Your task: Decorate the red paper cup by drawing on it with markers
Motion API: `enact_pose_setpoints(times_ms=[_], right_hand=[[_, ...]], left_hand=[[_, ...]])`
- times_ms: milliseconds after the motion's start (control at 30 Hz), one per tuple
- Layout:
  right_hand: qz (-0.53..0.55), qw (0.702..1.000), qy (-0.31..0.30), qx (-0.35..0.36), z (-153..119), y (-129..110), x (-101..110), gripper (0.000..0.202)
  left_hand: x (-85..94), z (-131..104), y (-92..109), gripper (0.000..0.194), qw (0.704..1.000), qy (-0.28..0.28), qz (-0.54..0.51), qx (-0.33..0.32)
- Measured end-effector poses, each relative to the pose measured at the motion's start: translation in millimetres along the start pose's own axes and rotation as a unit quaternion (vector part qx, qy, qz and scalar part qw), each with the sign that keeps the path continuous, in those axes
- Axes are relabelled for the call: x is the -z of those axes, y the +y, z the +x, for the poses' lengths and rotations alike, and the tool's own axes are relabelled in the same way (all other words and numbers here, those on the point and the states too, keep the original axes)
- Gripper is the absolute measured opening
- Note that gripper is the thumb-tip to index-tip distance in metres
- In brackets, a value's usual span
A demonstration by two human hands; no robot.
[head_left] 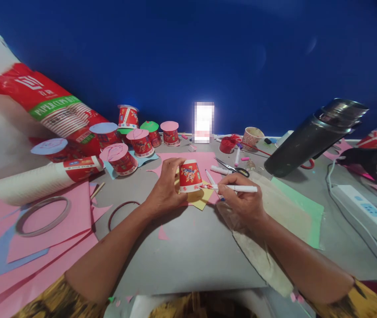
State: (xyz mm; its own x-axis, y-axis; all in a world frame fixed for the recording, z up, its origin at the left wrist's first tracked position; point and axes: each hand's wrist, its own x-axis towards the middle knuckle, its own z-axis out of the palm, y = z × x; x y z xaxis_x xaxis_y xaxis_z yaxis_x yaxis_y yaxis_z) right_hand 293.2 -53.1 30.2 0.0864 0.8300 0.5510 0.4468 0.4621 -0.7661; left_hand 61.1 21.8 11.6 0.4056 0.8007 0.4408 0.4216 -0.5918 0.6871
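Observation:
A red and white paper cup (190, 175) with a printed animal figure is gripped from its left side by my left hand (166, 184). The cup is held above the table, its white rim downward. My right hand (245, 198) pinches a white marker pen (241, 188). The red tip of the pen is at the lower right edge of the cup; whether it touches cannot be told. Behind and below the cup lie pink paper (184, 157) and a yellow paper piece (201, 201). Black-handled scissors (238, 170) rest just beyond my right hand.
Several red cups topped with coloured paper stand at the back left, beside a cup stack (42, 180) and a tape ring (44, 216). A dark thermos (307, 139) leans at the right, near a power strip (370, 210). A cloth (274, 212) lies by my right forearm.

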Motion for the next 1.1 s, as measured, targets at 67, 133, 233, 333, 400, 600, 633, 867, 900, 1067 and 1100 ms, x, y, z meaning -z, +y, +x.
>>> enact_pose_setpoints(times_ms=[67, 133, 233, 333, 400, 600, 633, 867, 900, 1067, 1100], right_hand=[[0.021, 0.999, 0.011, -0.023, -1, 3, 1, 0.011], [0.040, 0.999, 0.017, -0.029, -3, 7, 2, 0.013], [0.022, 1.000, 0.010, 0.004, -4, 11, 3, 0.018], [-0.049, 0.995, 0.005, 0.090, -3, 12, 2, 0.014], [-0.086, 0.985, 0.000, 0.147, -1, 13, 0, 0.012], [-0.132, 0.966, -0.038, 0.221, 1, 16, -4, 0.018], [-0.135, 0.963, -0.047, 0.227, 1, 16, -4, 0.016], [-0.087, 0.983, -0.003, 0.161, 1, 13, 1, 0.018], [-0.078, 0.987, 0.015, 0.137, 1, 13, 2, 0.018], [-0.036, 0.996, 0.063, 0.046, -1, 12, 2, 0.018], [-0.031, 0.997, 0.063, 0.039, -2, 12, 1, 0.017]], left_hand=[[1.0, 0, -1, 0.083, 1.000, -0.003, 0.003, -0.002], [2.6, 0, -2, 0.084, 1.000, -0.005, 0.000, -0.002], [4.9, 1, -1, 0.084, 1.000, -0.004, -0.012, -0.005], [5.8, 1, 2, 0.083, 1.000, 0.000, -0.025, -0.008], [5.4, 1, 4, 0.085, 0.999, -0.001, -0.033, -0.007], [2.9, -3, 10, 0.089, 1.000, -0.016, -0.010, -0.022], [2.7, -4, 10, 0.089, 0.999, -0.015, -0.002, -0.028], [4.3, -6, 17, 0.112, 0.998, -0.018, -0.053, 0.002], [4.5, -7, 20, 0.116, 0.996, -0.024, -0.077, 0.034], [-0.1, -9, 35, 0.113, 0.960, -0.090, -0.203, 0.172], [-1.8, -9, 37, 0.111, 0.954, -0.090, -0.227, 0.173]])
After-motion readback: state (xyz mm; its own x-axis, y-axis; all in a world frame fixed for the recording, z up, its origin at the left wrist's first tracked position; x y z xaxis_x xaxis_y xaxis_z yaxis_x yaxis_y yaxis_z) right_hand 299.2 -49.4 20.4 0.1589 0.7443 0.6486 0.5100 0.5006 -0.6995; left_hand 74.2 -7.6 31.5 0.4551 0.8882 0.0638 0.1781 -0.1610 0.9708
